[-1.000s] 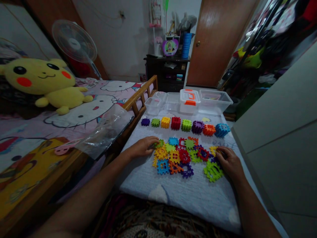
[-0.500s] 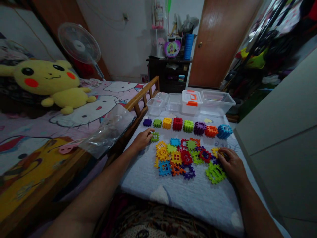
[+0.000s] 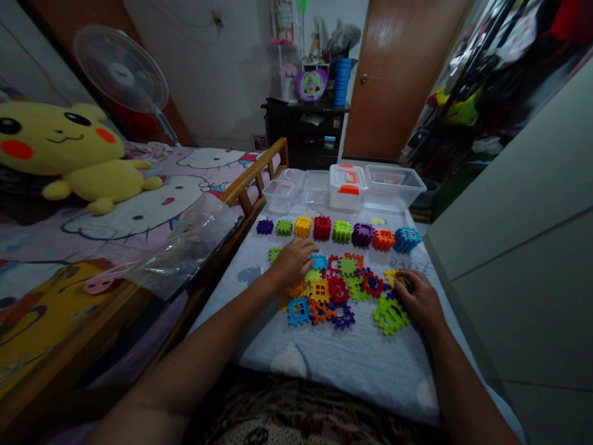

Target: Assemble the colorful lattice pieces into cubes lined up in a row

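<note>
My left hand (image 3: 293, 262) is over the left part of a loose pile of toothed plastic building tiles, its fingers stretched out and apart. Its fingertips are at a light blue tile (image 3: 319, 262), and the hand hides some yellow tiles below. Over at the pile's right end, my right hand (image 3: 420, 298) has its fingers curled on a yellow tile (image 3: 390, 275). A big lime green tile (image 3: 390, 316) lies just in front of it. Between the hands are red tiles (image 3: 338, 288), a yellow window tile (image 3: 319, 290) and purple ones (image 3: 343, 316).
Behind the pile runs a row of colour-sorted tile stacks, from dark blue (image 3: 265, 227) to light blue (image 3: 407, 240). Clear plastic boxes (image 3: 393, 185) and a lidded box (image 3: 347, 188) stand at the table's far edge. A wooden bed rail (image 3: 252, 176) borders the left.
My left hand has moved right, off the single green tile and onto the pile by the light blue tile. My right hand stays at the yellow tile. The view has shifted slightly.
</note>
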Motion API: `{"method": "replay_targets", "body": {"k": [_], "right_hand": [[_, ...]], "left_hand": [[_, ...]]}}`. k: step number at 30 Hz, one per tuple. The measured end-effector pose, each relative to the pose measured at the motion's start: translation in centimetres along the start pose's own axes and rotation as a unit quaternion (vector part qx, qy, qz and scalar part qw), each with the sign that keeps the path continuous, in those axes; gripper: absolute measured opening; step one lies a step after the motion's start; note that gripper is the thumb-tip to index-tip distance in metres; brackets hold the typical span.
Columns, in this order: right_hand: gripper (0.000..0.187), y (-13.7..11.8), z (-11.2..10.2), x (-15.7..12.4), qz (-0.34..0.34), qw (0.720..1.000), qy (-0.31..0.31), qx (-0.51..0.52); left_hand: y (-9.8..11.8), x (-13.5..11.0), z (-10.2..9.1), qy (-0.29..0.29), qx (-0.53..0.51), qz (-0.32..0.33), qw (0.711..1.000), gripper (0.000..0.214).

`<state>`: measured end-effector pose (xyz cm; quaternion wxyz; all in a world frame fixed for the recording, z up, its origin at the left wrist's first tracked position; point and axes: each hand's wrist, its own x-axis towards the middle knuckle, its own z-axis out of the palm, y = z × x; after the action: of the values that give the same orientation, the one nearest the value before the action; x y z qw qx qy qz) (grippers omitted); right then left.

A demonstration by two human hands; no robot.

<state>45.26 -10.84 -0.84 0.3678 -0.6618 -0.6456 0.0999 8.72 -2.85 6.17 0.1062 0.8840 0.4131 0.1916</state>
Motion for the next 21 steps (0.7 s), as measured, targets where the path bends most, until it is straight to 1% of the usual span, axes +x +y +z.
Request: {"method": "replay_targets", "body": {"k": [2, 5, 10, 13, 16, 18, 21], "right_hand": [[0.031, -0.2, 0.0, 0.0, -0.007, 1.0, 0.0, -0.004], [0.03, -0.5, 0.2, 0.0, -0.023, 1.0, -0.001, -0.01], [0.028, -0.6, 0.3, -0.2, -0.033, 0.999, 0.005, -0.019], [0.028, -0.5, 0.3, -0.3, -0.035, 0.999, 0.0, -0.019], [0.028, -0.5, 0.3, -0.4, -0.038, 0.999, -0.007, -0.015], [0.03, -0.6, 0.4, -0.5, -0.042, 0.999, -0.007, -0.01], [0.035, -0.6, 0.5, -0.6, -0.051, 0.999, -0.006, 0.001]], "left_hand": [[1.2, 1.1, 0.9, -0.03, -0.013, 0.026, 0.999, 0.025], [2.3, 2.7, 2.1, -0.057, -0.006, 0.048, 0.997, 0.025], [4.2, 5.3, 3.3, -0.111, 0.033, 0.071, 0.991, 0.027], [5.3, 6.3, 3.8, -0.138, 0.055, 0.068, 0.987, 0.031], [6.0, 6.7, 4.0, -0.162, 0.065, 0.043, 0.984, 0.028], [6.2, 6.7, 4.0, -0.162, 0.064, 0.032, 0.984, 0.031], [5.9, 6.6, 3.7, -0.139, 0.053, 0.024, 0.989, 0.041]]}}
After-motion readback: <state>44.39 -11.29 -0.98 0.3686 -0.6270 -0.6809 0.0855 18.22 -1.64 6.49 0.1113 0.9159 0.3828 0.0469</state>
